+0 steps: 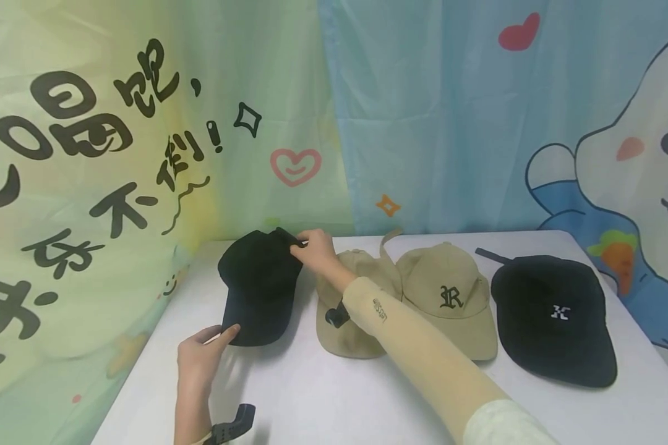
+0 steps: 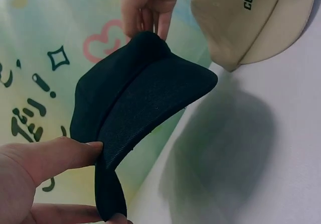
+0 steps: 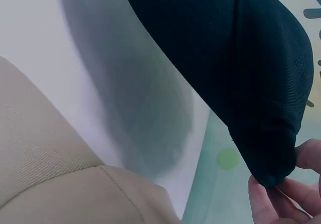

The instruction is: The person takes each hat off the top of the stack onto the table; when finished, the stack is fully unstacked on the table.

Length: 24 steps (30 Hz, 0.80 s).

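Observation:
Both hands hold a plain black baseball cap (image 1: 258,290) at the left of the table, and a shadow on the white surface shows under it. My left hand (image 1: 200,355) pinches the cap at the near left side of its brim, thumb on top; the left wrist view shows the thumb (image 2: 83,152) against the dark fabric. At the far right side of the cap, my right hand (image 1: 318,250) pinches the back end between thumb and fingertips. In the right wrist view those fingertips (image 3: 261,196) close on the narrow end of the black cap (image 3: 266,83).
Beside it lie a tan cap (image 1: 347,340), partly behind the right forearm, a second tan cap (image 1: 442,272) with a dark letter R, and a black cap (image 1: 556,334) with a small white emblem. A printed curtain (image 1: 389,123) hangs behind the white table (image 1: 312,395).

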Tool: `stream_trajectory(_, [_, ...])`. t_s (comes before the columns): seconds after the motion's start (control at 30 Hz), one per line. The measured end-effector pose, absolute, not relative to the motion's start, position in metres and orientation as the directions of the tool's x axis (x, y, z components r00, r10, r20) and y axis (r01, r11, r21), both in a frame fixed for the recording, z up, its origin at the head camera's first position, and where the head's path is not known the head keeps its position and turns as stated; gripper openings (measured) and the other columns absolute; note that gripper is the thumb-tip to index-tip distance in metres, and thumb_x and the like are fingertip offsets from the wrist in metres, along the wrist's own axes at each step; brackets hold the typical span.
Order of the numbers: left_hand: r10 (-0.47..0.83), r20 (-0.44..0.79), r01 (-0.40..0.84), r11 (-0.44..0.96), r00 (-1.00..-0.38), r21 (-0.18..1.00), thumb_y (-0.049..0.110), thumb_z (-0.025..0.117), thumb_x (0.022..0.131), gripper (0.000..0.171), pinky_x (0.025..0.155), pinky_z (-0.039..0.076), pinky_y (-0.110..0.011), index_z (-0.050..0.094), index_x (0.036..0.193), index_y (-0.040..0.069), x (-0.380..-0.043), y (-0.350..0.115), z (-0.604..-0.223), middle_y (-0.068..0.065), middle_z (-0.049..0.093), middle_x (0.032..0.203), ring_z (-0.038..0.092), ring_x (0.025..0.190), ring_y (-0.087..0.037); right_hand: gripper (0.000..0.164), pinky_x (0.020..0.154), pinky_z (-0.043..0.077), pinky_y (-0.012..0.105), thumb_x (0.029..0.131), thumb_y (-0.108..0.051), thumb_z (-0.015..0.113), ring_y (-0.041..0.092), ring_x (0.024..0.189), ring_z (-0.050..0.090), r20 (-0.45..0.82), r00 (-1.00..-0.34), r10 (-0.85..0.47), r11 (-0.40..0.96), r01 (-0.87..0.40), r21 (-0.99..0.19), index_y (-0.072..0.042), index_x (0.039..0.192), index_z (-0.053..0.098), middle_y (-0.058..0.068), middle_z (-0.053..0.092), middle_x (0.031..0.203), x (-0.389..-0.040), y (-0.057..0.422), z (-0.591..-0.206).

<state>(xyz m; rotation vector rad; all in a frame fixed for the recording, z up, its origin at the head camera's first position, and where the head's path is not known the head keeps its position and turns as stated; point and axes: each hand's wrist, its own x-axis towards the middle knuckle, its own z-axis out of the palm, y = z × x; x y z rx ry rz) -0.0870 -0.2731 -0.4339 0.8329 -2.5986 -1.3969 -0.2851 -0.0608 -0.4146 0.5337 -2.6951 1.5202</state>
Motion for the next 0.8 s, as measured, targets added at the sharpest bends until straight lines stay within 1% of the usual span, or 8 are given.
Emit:
stream_trajectory(0.17, [-0.504, -0.192, -0.437, 0.429, -0.842, 0.790, 0.050, 0.074, 0.084, 0.077, 0.108, 0.031, -0.063, 0.057, 0.131, -0.008, -0.087, -0.274, -0.439, -0.032, 0.043, 0.142, 0.028, 0.138, -0.049, 0.033, 0.081, 0.057, 0.033, 0.093, -0.015, 0.067, 0.024, 0.098, 0.069, 0.149, -0.945, -0.292, 0.505, -0.285, -0.815, 0.000, 0.122, 0.068, 0.013, 0.068, 0.120, -0.285, -0.063, -0.423])
stream_trajectory(0.37, [-0.510, -0.196, -0.447, 0.432, -0.837, 0.783, 0.050, 0.074, 0.084, 0.077, 0.108, 0.032, -0.063, 0.056, 0.131, -0.008, -0.086, -0.274, -0.445, -0.033, 0.044, 0.141, 0.029, 0.138, -0.049, 0.025, 0.083, 0.056, 0.034, 0.091, -0.013, 0.068, 0.025, 0.096, 0.069, 0.166, -0.945, -0.280, 0.509, -0.293, -0.810, -0.002, 0.112, 0.073, 0.010, 0.071, 0.114, -0.285, -0.065, -0.435])
stream_trajectory(0.5, [-0.515, -0.198, -0.456, 0.440, -0.834, 0.774, 0.050, 0.074, 0.084, 0.076, 0.109, 0.030, -0.063, 0.057, 0.131, -0.007, -0.087, -0.275, -0.448, -0.033, 0.043, 0.142, 0.028, 0.138, -0.049, 0.024, 0.084, 0.056, 0.034, 0.090, -0.013, 0.068, 0.024, 0.095, 0.068, 0.163, -0.946, -0.281, 0.498, -0.289, -0.818, -0.002, 0.111, 0.073, 0.009, 0.072, 0.112, -0.284, -0.065, -0.441])
stream_trajectory(0.73, [-0.521, -0.209, -0.474, 0.448, -0.828, 0.758, 0.052, 0.075, 0.083, 0.076, 0.110, 0.026, -0.064, 0.058, 0.130, -0.006, -0.086, -0.275, -0.455, -0.033, 0.041, 0.143, 0.025, 0.139, -0.051, 0.025, 0.094, 0.052, 0.037, 0.090, -0.013, 0.069, 0.028, 0.107, 0.065, 0.149, -0.948, -0.282, 0.513, -0.280, -0.812, -0.001, 0.111, 0.073, 0.011, 0.071, 0.113, -0.283, -0.067, -0.452])
stream_trajectory(0.8, [-0.523, -0.215, -0.480, 0.444, -0.824, 0.757, 0.052, 0.074, 0.083, 0.077, 0.109, 0.026, -0.065, 0.058, 0.131, -0.006, -0.086, -0.275, -0.457, -0.033, 0.040, 0.144, 0.024, 0.139, -0.052, 0.024, 0.095, 0.051, 0.038, 0.090, -0.013, 0.069, 0.029, 0.108, 0.065, 0.149, -0.948, -0.282, 0.508, -0.279, -0.815, -0.001, 0.111, 0.073, 0.011, 0.071, 0.113, -0.283, -0.067, -0.455])
